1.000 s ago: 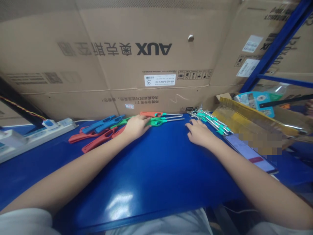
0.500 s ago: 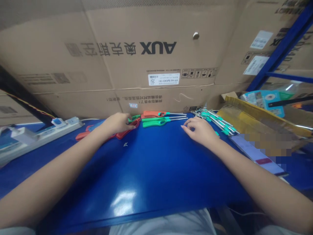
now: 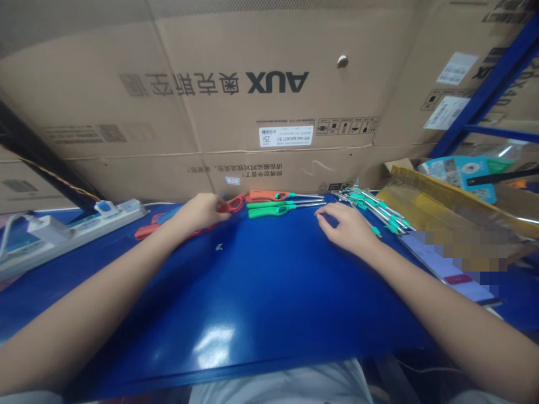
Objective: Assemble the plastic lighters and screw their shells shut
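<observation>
My left hand (image 3: 204, 211) is closed on a red lighter handle (image 3: 236, 204), whose ring-shaped trigger end sticks out past the fingers. More red and blue lighter handles (image 3: 145, 231) lie beside and partly under that forearm. To its right, a few long-nosed gas lighters with red and green handles (image 3: 269, 211) rest in a row, metal tubes pointing right. My right hand (image 3: 345, 225) hovers by the tube tips, loosely curled, thumb and fingers apart with nothing visible between them. Behind it lies a pile of metal tubes with teal ends (image 3: 379, 209).
A white power strip (image 3: 80, 235) with plugs runs along the left of the blue table (image 3: 261, 292). A large cardboard box (image 3: 202, 123) stands upright behind. On the right are a phone-like flat screen (image 3: 446, 269), a yellow-taped carton (image 3: 446, 207) and a blue metal frame (image 3: 480, 84).
My left hand has drawn a red handle up, so its ring end now shows above the others. My right hand has stayed nearly in place. The view has shifted slightly.
</observation>
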Demonstrator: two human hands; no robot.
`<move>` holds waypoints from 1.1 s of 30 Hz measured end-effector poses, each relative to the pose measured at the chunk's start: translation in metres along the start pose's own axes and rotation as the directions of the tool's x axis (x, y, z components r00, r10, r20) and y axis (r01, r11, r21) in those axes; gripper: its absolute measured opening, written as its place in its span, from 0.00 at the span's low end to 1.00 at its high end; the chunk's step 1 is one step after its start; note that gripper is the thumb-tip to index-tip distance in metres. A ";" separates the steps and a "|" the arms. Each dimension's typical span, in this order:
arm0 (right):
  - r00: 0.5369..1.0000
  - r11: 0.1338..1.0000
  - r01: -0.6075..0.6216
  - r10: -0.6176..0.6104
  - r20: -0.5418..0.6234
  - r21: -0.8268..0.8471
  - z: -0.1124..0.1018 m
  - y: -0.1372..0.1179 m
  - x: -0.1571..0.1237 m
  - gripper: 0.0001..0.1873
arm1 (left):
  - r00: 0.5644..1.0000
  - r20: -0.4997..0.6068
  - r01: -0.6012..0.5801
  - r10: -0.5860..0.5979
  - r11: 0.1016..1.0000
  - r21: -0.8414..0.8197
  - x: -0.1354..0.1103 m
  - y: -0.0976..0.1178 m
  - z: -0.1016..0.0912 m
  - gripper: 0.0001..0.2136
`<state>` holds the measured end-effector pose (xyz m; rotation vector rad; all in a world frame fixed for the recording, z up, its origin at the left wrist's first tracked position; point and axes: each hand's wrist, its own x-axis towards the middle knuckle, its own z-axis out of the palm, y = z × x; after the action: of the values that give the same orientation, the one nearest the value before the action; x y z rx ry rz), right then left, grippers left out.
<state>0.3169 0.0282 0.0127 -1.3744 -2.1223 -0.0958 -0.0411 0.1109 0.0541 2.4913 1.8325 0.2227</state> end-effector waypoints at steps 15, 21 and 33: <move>0.802 0.873 0.278 -0.441 0.403 0.402 0.000 -0.030 -0.013 0.10 | 0.855 -0.148 -0.512 0.496 0.768 -0.385 -0.101 0.096 0.069 0.18; 0.802 0.902 0.210 -0.380 0.460 0.378 0.002 -0.025 -0.010 0.12 | 0.887 -0.201 -0.460 0.416 0.756 -0.465 -0.094 0.088 0.074 0.18; 0.855 0.939 0.088 -0.242 0.458 0.333 -0.002 -0.015 -0.007 0.11 | 0.905 -0.224 -0.425 0.361 0.752 -0.505 -0.093 0.086 0.075 0.17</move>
<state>0.3071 0.0150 0.0147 -1.1063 -2.5392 0.5510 0.0237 0.0005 -0.0184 2.4200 1.0185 0.7939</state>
